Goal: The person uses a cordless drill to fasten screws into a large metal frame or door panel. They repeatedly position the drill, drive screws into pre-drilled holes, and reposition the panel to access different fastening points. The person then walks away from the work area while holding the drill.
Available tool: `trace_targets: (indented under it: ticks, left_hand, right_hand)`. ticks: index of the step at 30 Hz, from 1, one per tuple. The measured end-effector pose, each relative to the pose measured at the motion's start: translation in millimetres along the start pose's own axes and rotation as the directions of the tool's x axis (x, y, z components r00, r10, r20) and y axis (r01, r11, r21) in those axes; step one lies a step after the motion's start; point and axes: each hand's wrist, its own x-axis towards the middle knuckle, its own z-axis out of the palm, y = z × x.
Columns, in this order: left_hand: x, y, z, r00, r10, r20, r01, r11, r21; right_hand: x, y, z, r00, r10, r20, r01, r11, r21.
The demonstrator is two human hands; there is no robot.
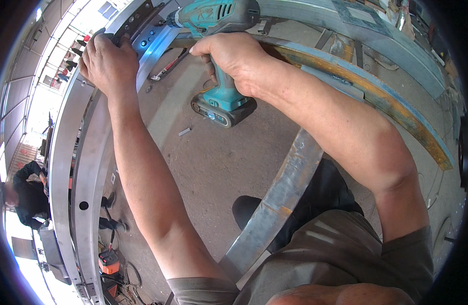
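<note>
My right hand (pixel 226 56) grips the handle of a teal cordless drill (pixel 226 96) with a black battery at its base. The drill's nose points left at a grey metal beam (pixel 150 48), and its lamp throws bluish light on the holes there. Whether the bit touches the beam I cannot tell. At the beam's upper end, my left hand (pixel 109 63) is closed over a dark perforated metal strip (pixel 135 21) lying along the beam. Its fingertips are partly hidden.
A rusty-edged steel bar (pixel 396 112) curves across the right. A flat steel bar (pixel 279 198) runs beside my legs. On the floor lie a red-handled tool (pixel 168 68) and an orange machine (pixel 109 262) with cables. Another person (pixel 30 195) is at the far left.
</note>
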Motion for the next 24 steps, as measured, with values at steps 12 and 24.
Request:
trace_targets:
  ticks: [12,24]
  left_hand:
    - [0.5,-5.7,0.7,1.0,0.03,0.009,-0.03,0.999,-0.021]
    - [0.5,-4.2,1.4,1.0,0.029,-0.005,-0.029,1.0,0.001]
  right_hand:
    - [-3.3,-5.2,1.2,1.0,0.011,-0.014,-0.011,1.0,0.011]
    - [1.0,-2.1,2.2,1.0,-0.012,-0.002,0.012,0.999,-0.034]
